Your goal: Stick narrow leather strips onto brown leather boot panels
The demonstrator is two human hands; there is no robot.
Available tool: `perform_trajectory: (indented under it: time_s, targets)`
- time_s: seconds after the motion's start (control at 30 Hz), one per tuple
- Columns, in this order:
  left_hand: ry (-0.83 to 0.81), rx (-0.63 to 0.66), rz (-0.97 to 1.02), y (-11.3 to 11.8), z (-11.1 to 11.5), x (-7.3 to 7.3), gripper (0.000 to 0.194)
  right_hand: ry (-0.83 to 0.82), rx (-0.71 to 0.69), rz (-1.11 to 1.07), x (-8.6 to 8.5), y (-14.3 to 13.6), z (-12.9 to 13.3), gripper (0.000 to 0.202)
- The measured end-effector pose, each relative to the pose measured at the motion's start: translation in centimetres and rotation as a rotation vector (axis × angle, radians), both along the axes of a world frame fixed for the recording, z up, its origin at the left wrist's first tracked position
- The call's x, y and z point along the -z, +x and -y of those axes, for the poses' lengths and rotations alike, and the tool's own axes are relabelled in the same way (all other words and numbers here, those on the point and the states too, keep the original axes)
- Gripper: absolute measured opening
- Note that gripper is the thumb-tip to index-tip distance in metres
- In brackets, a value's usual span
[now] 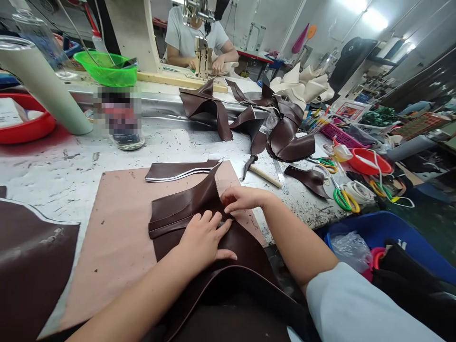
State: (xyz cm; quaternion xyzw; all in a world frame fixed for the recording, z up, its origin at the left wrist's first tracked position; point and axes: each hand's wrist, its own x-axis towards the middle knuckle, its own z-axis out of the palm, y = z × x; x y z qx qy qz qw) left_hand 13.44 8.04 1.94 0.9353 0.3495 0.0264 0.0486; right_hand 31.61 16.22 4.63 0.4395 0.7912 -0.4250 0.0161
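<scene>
Dark brown leather pieces [185,204] lie on a pinkish board [117,228], and a larger part hangs toward my lap. My left hand [204,240] rests on the leather with its fingers spread. Just beyond it, at the leather's right edge, my right hand [240,197] has thumb and index finger pressed together; what they hold, if anything, is too small to make out. A separate brown strip with a white edge [178,172] lies at the board's far side. Another large brown piece [32,256] is at the left.
A wooden-handled tool [265,176], scissors [345,199] and more leather [292,137] lie to the right. A green bowl [107,69] and a pale cylinder [46,85] stand back left. Across the table a person sits at a sewing machine [202,57]. A blue bin [402,232] is low right.
</scene>
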Motion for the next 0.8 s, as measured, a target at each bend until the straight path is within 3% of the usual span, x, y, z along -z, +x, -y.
perform_trajectory:
  time_s: [0.13, 0.27, 0.37, 0.43, 0.53, 0.63, 0.7, 0.8]
  targets:
    - [-0.063, -0.024, 0.046, 0.0, -0.8, -0.1, 0.076, 0.058, 0.250, -0.402, 1.5, -2.1, 0.1, 0.024]
    - [-0.094, -0.031, 0.044, 0.5, -0.7, 0.2, 0.074, 0.181, 0.457, -0.437, 3.2, -5.0, 1.3, 0.032]
    - [-0.066, -0.045, 0.070, 0.0, 0.4, 0.4, 0.078, 0.272, 0.470, -0.452, 3.1, -5.9, 2.7, 0.031]
    - [0.034, -0.027, 0.134, -1.2, 1.6, 0.3, 0.078, 0.322, 0.450, -0.478, 2.2, -5.8, 3.8, 0.028]
    - [0.329, 0.026, 0.253, -4.6, 3.4, -0.5, 0.067, 0.389, 0.478, -0.527, -0.2, -4.9, 5.5, 0.029]
    - [0.567, -0.032, 0.334, -8.6, 4.4, -1.1, 0.059, 0.408, 0.555, -0.585, -3.2, -3.2, 6.4, 0.029]
    - [0.630, -0.124, 0.344, -10.9, 4.7, -0.4, 0.052, 0.448, 0.629, -0.616, -5.0, -1.8, 6.5, 0.026]
    - [0.640, -0.233, 0.283, -13.3, 4.6, 2.3, 0.044, 0.568, 0.775, -0.662, -7.1, 0.0, 5.7, 0.027]
